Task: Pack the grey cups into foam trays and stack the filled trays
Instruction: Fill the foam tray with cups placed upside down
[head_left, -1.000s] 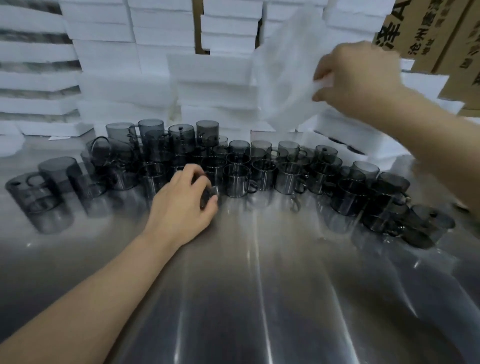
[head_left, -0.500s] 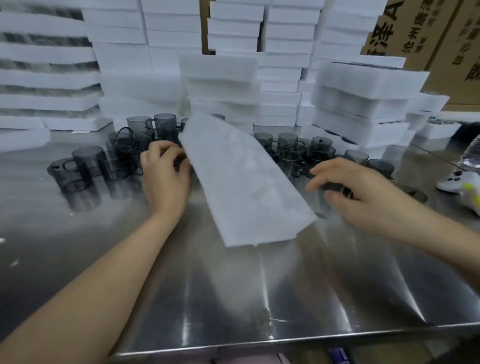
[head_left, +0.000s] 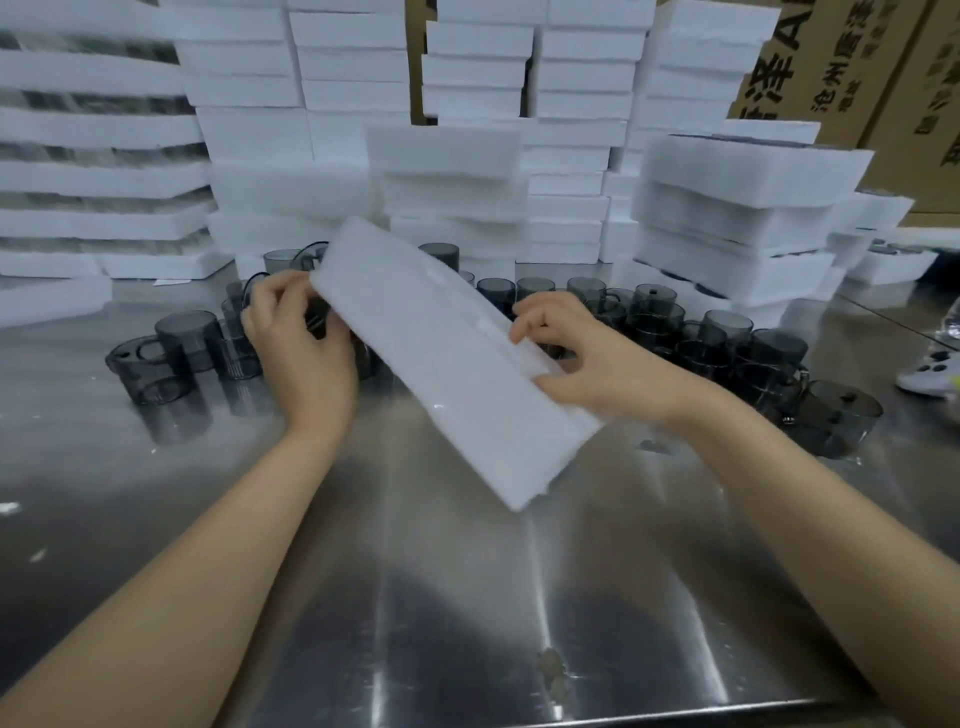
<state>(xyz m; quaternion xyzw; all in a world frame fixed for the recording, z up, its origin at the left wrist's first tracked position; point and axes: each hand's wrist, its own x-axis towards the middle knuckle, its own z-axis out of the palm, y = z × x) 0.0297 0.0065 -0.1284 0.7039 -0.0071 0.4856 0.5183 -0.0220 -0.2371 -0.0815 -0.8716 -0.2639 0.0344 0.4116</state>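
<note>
A steel surface (head_left: 467, 597) is backed by stacks of foam trays (head_left: 249, 130); cartons (head_left: 831, 78) at upper right are printed with Chinese characters and an "A". At centre, a tilted foam tray (head_left: 452, 364) is pinched by the right grip (head_left: 571, 358), a grey cup (head_left: 317, 318) clasped by the left grip (head_left: 301, 353).

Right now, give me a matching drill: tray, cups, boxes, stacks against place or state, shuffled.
1 tray
2 cups
3 boxes
4 stacks

a brown, back right
b tilted, pinched by right hand
c white, piled behind the cups
d grey, on table

Pairs: 1-b, 2-d, 3-a, 4-c.
</note>
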